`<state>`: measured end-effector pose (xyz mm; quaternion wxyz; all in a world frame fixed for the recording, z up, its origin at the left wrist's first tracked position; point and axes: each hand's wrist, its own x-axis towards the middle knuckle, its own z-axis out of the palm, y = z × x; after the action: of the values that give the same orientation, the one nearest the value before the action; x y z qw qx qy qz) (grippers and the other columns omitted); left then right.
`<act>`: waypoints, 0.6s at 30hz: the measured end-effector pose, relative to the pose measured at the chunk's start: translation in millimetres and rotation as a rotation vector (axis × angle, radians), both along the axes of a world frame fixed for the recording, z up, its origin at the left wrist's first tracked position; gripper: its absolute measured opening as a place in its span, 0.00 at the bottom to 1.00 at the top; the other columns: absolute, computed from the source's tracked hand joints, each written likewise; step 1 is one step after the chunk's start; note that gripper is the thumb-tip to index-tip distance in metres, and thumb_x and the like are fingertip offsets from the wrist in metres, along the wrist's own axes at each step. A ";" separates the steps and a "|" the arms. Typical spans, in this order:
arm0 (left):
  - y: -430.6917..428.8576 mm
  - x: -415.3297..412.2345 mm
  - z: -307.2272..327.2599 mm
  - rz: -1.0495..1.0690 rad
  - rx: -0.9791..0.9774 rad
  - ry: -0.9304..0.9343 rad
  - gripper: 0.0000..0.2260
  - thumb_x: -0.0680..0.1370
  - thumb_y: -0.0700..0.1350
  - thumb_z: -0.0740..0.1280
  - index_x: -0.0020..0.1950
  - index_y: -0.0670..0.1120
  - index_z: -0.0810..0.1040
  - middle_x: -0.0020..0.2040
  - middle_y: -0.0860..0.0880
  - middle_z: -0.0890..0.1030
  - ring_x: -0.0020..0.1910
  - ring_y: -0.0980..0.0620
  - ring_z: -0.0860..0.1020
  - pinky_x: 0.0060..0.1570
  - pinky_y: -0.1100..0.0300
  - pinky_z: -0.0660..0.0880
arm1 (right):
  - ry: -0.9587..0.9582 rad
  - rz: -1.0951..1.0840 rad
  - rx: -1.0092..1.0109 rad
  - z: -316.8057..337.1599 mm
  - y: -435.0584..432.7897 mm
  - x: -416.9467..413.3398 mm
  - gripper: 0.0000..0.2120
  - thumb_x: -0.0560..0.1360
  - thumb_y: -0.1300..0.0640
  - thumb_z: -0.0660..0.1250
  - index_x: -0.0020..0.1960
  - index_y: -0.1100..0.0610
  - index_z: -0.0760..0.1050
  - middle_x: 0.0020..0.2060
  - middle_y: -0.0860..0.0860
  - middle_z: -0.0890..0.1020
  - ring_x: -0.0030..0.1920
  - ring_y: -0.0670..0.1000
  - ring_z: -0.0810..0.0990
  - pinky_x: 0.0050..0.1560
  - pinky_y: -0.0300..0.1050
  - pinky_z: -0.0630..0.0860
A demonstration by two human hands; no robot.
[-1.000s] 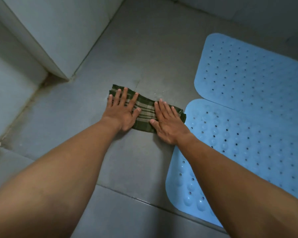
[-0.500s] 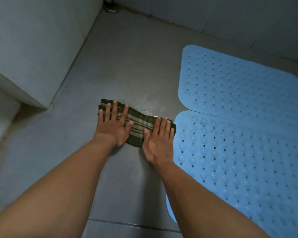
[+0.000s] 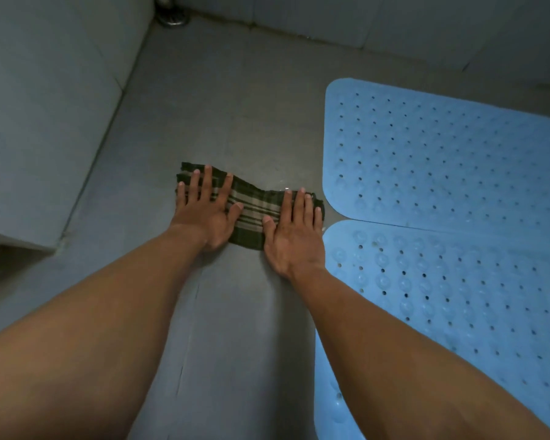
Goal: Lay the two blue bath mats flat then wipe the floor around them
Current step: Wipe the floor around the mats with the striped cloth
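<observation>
Green-and-cream plaid cloth [image 3: 251, 211] lay folded on the grey tiled floor [image 3: 235, 312] near the centre of the view, running from 10 o'clock to 4 o'clock. The left hand [image 3: 204, 214] pressed flat on the cloth's 9 o'clock end, fingers extended and spread, thumb angled toward 3 o'clock; nothing was gripped. The right hand [image 3: 294, 230] pressed flat on the 3 o'clock end, fingers extended and close together, pointing to 12 o'clock, heel of the palm resting on bare floor; it too held nothing in a grasp. Both forearms entered from the 6 o'clock edge.

The far blue bath mat [image 3: 442, 154] lay flat at 2 o'clock from the cloth, its rounded near corner just beside the cloth's 3 o'clock end. The near blue bath mat [image 3: 458, 296] lay flat at 4 o'clock, its left edge just beside the right wrist. The two mats met along a seam running toward 3 o'clock; whether they overlapped or merely touched could not be told. Both showed perforations and raised suction-cup bumps.

A small wet gleam [image 3: 287, 188] was noted on the floor at the cloth's far edge. A grey tiled ledge [image 3: 45, 122] occupied the 9 to 11 o'clock area. A metal fitting [image 3: 172, 14] sat at 12 o'clock at the base of the far wall [image 3: 331, 14]
</observation>
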<state>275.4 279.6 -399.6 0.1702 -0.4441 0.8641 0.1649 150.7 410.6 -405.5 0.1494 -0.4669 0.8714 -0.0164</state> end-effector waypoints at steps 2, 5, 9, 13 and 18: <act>0.0 -0.5 1.1 -0.005 0.004 0.001 0.30 0.81 0.64 0.41 0.80 0.56 0.35 0.79 0.44 0.32 0.78 0.44 0.32 0.75 0.44 0.32 | -0.020 -0.002 0.005 0.0 0.3 0.0 0.33 0.83 0.42 0.40 0.81 0.59 0.40 0.81 0.59 0.44 0.80 0.57 0.40 0.78 0.56 0.37; -0.4 -0.7 2.9 -0.005 0.008 -0.010 0.30 0.82 0.64 0.41 0.80 0.56 0.34 0.79 0.44 0.32 0.78 0.43 0.32 0.75 0.44 0.33 | -0.062 0.012 0.031 2.8 -2.3 -3.4 0.32 0.83 0.42 0.40 0.80 0.59 0.37 0.80 0.60 0.41 0.80 0.57 0.37 0.78 0.56 0.35; 2.2 -4.5 3.4 0.021 -0.003 -0.016 0.30 0.82 0.63 0.43 0.79 0.56 0.34 0.79 0.44 0.32 0.78 0.44 0.33 0.75 0.45 0.33 | -0.069 0.021 0.030 1.8 -0.9 -5.0 0.32 0.84 0.43 0.40 0.80 0.60 0.36 0.80 0.60 0.41 0.80 0.58 0.37 0.77 0.57 0.34; 2.0 -8.8 6.2 0.042 0.019 -0.068 0.30 0.82 0.63 0.43 0.79 0.57 0.33 0.79 0.44 0.31 0.78 0.44 0.32 0.75 0.45 0.33 | -0.124 0.028 0.047 4.8 -3.1 -9.0 0.32 0.84 0.43 0.40 0.80 0.60 0.35 0.80 0.60 0.39 0.79 0.58 0.35 0.76 0.57 0.30; 0.1 -13.4 9.4 0.060 0.042 -0.146 0.30 0.82 0.63 0.43 0.79 0.57 0.32 0.79 0.45 0.30 0.78 0.45 0.31 0.76 0.46 0.34 | -0.155 0.037 0.074 7.6 -4.4 -10.6 0.31 0.84 0.43 0.38 0.79 0.57 0.32 0.79 0.60 0.36 0.79 0.58 0.33 0.76 0.58 0.30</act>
<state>262.0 279.7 -390.2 0.2372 -0.4768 0.8321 0.1551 140.1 406.2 -397.9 0.2339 -0.4742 0.8486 -0.0175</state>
